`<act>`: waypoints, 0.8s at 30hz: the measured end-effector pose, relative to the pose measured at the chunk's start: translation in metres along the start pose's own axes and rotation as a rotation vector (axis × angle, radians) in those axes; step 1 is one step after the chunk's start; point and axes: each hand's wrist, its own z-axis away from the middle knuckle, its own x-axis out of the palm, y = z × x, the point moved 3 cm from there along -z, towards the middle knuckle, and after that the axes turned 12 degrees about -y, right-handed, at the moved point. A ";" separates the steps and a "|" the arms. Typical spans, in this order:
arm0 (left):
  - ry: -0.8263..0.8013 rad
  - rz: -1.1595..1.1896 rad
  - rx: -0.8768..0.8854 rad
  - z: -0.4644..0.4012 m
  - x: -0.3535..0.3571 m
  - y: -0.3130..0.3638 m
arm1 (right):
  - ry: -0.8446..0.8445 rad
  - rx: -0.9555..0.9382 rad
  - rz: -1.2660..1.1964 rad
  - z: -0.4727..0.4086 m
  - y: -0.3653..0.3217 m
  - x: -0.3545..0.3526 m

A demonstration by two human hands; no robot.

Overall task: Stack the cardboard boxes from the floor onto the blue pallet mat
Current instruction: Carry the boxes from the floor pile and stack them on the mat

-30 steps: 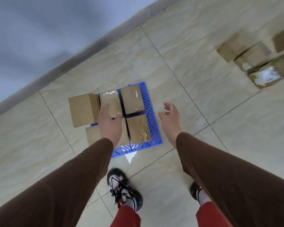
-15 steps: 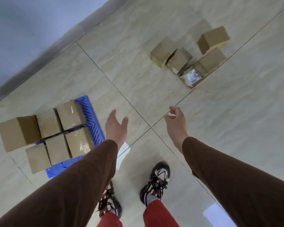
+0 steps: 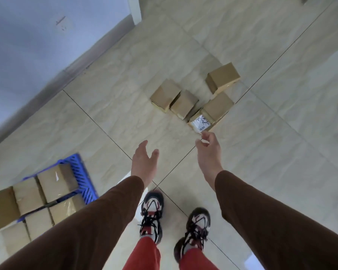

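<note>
1. Nearest, at 6 o'clock, two feet in black, white and red laced trainers (image 3: 152,215) stand on the glossy beige tiled floor (image 3: 271,152), with red trouser legs (image 3: 142,254) below them at the bottom edge.
2. Two arms in brown sleeves (image 3: 90,227) reach forward from the lower corners.
3. The left hand (image 3: 143,164), just below the centre of the view, is released: its fingers are straight and spread, it holds nothing, and it hangs above the floor.
4. The right hand (image 3: 209,151), at about 3 o'clock from the left one, is also released, with fingers loosely curled and nothing between them. Its fingertips lie just below the labelled box in the view; whether they touch it cannot be told.
5. At 8 o'clock lies the blue ribbed plastic pallet mat (image 3: 84,182), which carries a close cluster of plain brown cardboard boxes (image 3: 57,182) packed side by side. One box has glossy clear tape over its top, and the outermost boxes reach past the mat's left edge and out of view.
6. Farther off, at about 1 o'clock from the hands, five more brown cardboard boxes sit on the floor: two touching at the left (image 3: 165,94), one with a white printed label (image 3: 200,123) touching a plain one behind it, and one standing just beyond them (image 3: 221,77).
7. Farthest, at 10 to 11 o'clock, a pale blue wall (image 3: 37,36) meets the floor along a grey skirting board (image 3: 98,55).
</note>
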 end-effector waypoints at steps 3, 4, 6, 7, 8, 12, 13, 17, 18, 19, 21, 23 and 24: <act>-0.022 -0.035 -0.012 -0.024 0.017 0.031 | 0.047 0.009 -0.022 -0.030 -0.004 -0.031; -0.031 -0.046 -0.014 -0.032 0.024 0.041 | 0.048 0.008 -0.020 -0.040 -0.004 -0.043; -0.040 -0.053 -0.030 -0.048 0.036 0.059 | 0.044 0.027 -0.004 -0.061 -0.001 -0.070; -0.042 -0.048 -0.034 -0.055 0.042 0.069 | 0.038 0.035 0.009 -0.073 0.000 -0.084; -0.044 -0.047 -0.040 -0.061 0.048 0.078 | 0.034 0.042 0.020 -0.084 -0.001 -0.100; -0.021 -0.067 -0.065 -0.097 0.064 0.110 | 0.072 0.062 0.056 -0.136 -0.015 -0.159; -0.012 -0.071 -0.074 -0.108 0.065 0.119 | 0.083 0.070 0.058 -0.150 -0.020 -0.172; 0.007 -0.070 -0.080 -0.157 0.062 0.150 | 0.113 0.147 0.022 -0.209 -0.039 -0.206; 0.018 -0.084 -0.076 -0.173 0.060 0.157 | 0.122 0.169 0.015 -0.224 -0.044 -0.211; 0.026 -0.108 -0.075 -0.189 0.058 0.163 | 0.128 0.191 0.010 -0.240 -0.048 -0.214; 0.027 -0.167 -0.057 -0.225 0.057 0.178 | 0.137 0.203 0.004 -0.270 -0.055 -0.223; 0.032 -0.195 -0.052 -0.261 0.060 0.195 | 0.144 0.213 0.015 -0.299 -0.060 -0.229; 0.038 -0.192 -0.044 -0.280 0.064 0.205 | 0.148 0.219 0.014 -0.313 -0.061 -0.232</act>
